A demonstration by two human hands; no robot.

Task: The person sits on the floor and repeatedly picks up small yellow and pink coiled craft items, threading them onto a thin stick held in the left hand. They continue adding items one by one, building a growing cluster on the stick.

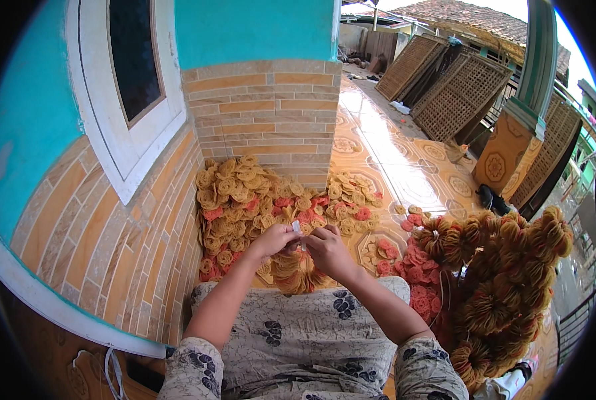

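In front of my lap, my left hand (pixel 273 241) and my right hand (pixel 331 253) are close together, fingers closed. Both pinch a thin white strip (pixel 296 227), whose short end sticks up beside my left fingertips. Just below them hangs a bundle of tan, round, lacy crackers (pixel 291 275), curving between my wrists and partly hidden by my fingers. How the strip runs through the bundle cannot be made out. Beyond my hands lies a heap of loose tan crackers (pixel 228 193) with pink ones among them, spread against the tiled wall.
At right, strung cracker bundles (pixel 505 293) form a tall pile beside loose pink crackers (pixel 421 267). A tiled pillar (pixel 508 157) rises behind them, with a dark animal-like shape (pixel 491 199) at its base. Woven racks (pixel 461 90) lean farther back. A window (pixel 137 60) is on the left wall.
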